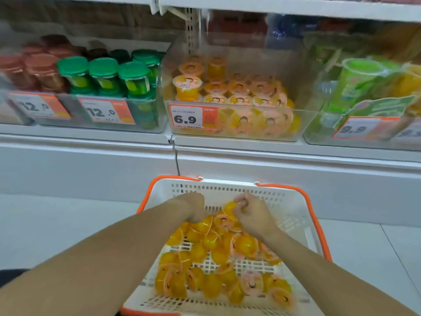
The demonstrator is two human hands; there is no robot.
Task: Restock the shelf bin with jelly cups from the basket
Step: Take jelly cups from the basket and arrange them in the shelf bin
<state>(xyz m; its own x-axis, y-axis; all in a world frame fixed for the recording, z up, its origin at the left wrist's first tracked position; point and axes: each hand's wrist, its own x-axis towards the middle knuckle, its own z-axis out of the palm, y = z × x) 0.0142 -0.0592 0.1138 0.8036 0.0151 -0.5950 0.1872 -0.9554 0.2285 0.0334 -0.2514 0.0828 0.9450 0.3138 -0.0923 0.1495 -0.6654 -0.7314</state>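
Right hand (251,215) pinches 1 jelly cup (230,207); left hand (196,207) grip unclear; 1 basket (293,201).

Jars with green lids (104,76) sit beside brown-lidded jars (38,65); green cups (355,80) stand far right; orange price tags (107,111) hang below.

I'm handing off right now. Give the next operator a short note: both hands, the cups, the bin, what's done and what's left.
Right hand: fingers curled round a jelly cup at the far end of the basket.
Left hand: down in the basket; its grip is hidden from view.
Shelf bin, tagged 6.9, already holds cups a few layers deep, with room on top.
Left: many loose cups in the basket to move up.
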